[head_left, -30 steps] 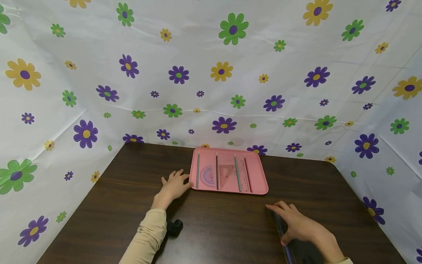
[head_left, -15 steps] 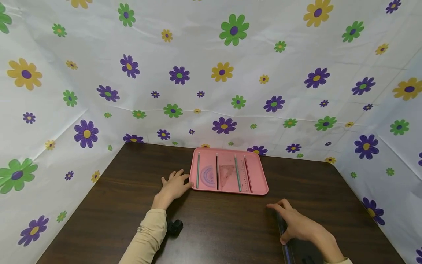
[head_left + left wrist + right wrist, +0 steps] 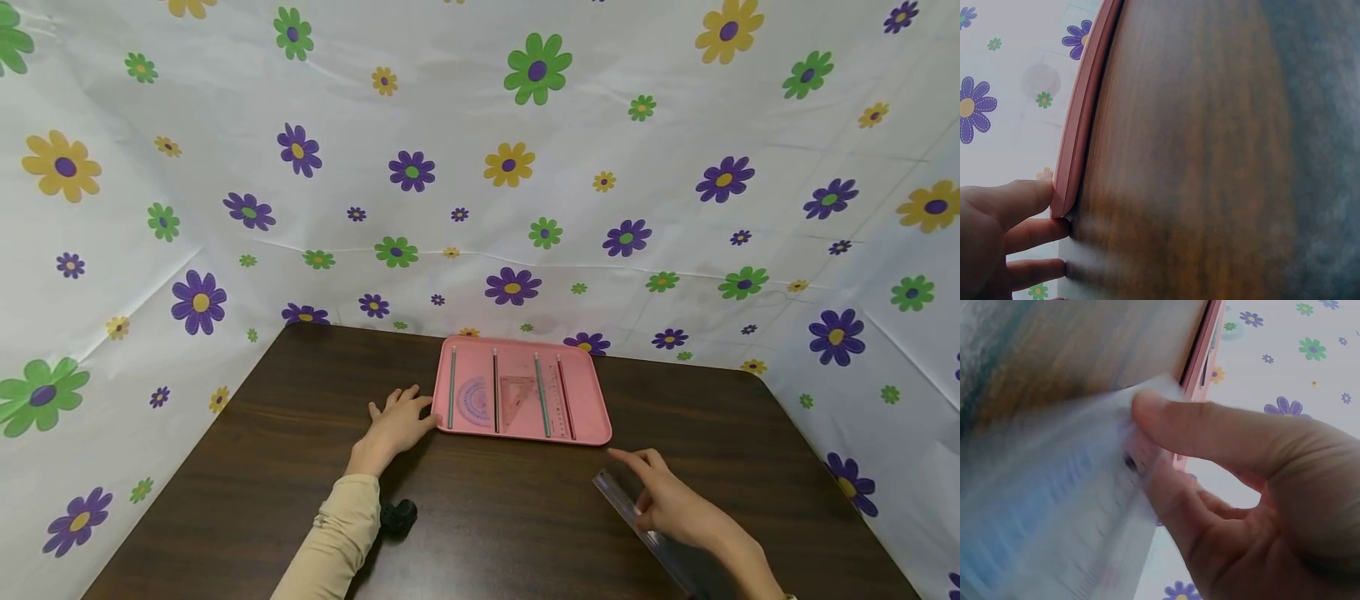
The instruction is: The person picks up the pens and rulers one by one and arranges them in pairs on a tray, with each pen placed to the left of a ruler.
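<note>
My right hand (image 3: pixel 678 504) pinches a clear plastic ruler (image 3: pixel 633 512) between thumb and fingers, to the right of and nearer than the pink tray (image 3: pixel 600 421). In the right wrist view the ruler (image 3: pixel 1085 519) is blurred, with its printed marks partly showing and the thumb (image 3: pixel 1204 425) on its face. My left hand (image 3: pixel 397 425) rests at the tray's near left corner with fingers spread. The left wrist view shows its thumb (image 3: pixel 1029 197) touching the corner of the tray's rim (image 3: pixel 1075 144).
Several pencils lie lengthwise in the tray, among them a black pencil (image 3: pixel 496 392) and a red pencil (image 3: pixel 566 396). Between them are a clear protractor (image 3: pixel 474 400), a set square (image 3: pixel 516 396) and a small ruler (image 3: pixel 555 400). A flowered cloth (image 3: pixel 450 167) surrounds the dark wooden table (image 3: pixel 510 508).
The ruler has come up in my right hand and turned, its far end swinging left and now showing beyond the fingers. My left hand and the tray have stayed put.
</note>
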A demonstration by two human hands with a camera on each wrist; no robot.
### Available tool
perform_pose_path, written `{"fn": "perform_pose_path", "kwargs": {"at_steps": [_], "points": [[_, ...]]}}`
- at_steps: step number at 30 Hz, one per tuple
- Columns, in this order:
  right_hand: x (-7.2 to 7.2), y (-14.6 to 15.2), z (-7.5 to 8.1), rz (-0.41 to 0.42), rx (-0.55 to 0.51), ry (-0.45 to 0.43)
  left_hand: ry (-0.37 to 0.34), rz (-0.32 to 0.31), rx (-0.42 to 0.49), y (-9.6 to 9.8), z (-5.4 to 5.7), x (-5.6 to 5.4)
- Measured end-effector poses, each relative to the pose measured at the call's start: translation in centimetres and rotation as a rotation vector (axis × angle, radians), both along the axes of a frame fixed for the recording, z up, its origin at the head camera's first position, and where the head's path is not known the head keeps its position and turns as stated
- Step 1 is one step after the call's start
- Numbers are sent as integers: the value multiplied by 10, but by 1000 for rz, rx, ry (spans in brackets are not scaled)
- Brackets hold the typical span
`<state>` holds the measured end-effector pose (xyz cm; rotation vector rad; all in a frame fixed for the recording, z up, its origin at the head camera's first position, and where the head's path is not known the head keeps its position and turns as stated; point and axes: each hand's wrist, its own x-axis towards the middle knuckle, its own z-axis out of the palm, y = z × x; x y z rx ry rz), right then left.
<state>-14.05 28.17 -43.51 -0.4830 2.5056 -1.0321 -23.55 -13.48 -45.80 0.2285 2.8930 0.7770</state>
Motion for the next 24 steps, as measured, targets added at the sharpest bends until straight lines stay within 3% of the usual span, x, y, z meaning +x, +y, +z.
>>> {"fn": "perform_pose_path", "kwargs": {"at_steps": [6, 17, 24], "points": [[-1, 2, -2, -44, 44, 62, -5, 1, -3, 0, -1, 0], [-1, 1, 2, -46, 8, 89, 5, -1, -6, 0, -1, 0], [-6, -9, 4, -195, 34, 222, -1, 2, 0, 0, -1, 0]]}}
